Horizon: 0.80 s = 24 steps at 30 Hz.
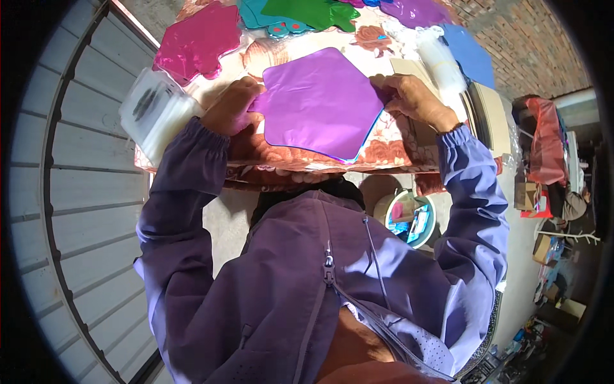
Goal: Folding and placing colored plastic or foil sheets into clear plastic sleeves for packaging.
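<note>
The left hand [233, 105] pinches one side of the shiny purple sheet [323, 105]; the right hand [414, 99] pinches the other, though how tightly is hard to see. The sheet is over the flowery cloth [398, 142]. This looks like flattening; next needs gentle, even pulling.

Fisheye view from head height, downward

1. Purple foil sheet [323, 105]: thin, glossy, many-sided, corners rounded; a narrow tab extends from the left side.
2. State: spread out flat, surface faintly creased; a blue edge shows at lower right.
3. Pose, seen from here: broad face upward, one blunt corner toward the wearer.
4. Position: over the flowered cloth's [252, 152] near part.
</note>
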{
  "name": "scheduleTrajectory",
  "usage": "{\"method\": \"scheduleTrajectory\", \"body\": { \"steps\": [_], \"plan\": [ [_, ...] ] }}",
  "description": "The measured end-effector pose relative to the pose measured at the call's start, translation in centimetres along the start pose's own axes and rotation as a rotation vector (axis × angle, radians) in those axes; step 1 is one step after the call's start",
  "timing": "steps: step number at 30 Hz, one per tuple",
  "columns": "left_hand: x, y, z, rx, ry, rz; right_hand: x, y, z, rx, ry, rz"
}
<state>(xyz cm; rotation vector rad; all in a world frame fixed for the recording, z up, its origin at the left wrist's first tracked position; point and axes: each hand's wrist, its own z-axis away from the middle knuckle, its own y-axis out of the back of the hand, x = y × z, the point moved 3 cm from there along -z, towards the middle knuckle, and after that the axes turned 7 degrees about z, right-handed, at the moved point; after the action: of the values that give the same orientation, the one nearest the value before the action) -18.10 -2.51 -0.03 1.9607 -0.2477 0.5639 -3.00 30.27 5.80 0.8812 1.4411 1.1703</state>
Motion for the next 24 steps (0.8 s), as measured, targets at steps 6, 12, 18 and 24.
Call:
{"method": "scheduleTrajectory", "body": {
  "steps": [6,12,18,24],
  "plan": [
    [0.4,0.5,-0.1,-0.020,0.093,-0.058,-0.2,-0.1,0.3,0.059,0.035,-0.020],
    [0.8,1.1,-0.1,-0.135,0.173,-0.034,0.3,-0.7,-0.1,0.038,0.069,0.176],
    [-0.9,0.2,0.1,0.042,-0.125,-0.037,0.0,-0.4,0.5,0.076,0.089,0.126],
    [-0.5,0.3,0.1,0.053,-0.142,-0.049,0.8,-0.9,0.3,-0.015,0.020,0.136]
  ]
}}
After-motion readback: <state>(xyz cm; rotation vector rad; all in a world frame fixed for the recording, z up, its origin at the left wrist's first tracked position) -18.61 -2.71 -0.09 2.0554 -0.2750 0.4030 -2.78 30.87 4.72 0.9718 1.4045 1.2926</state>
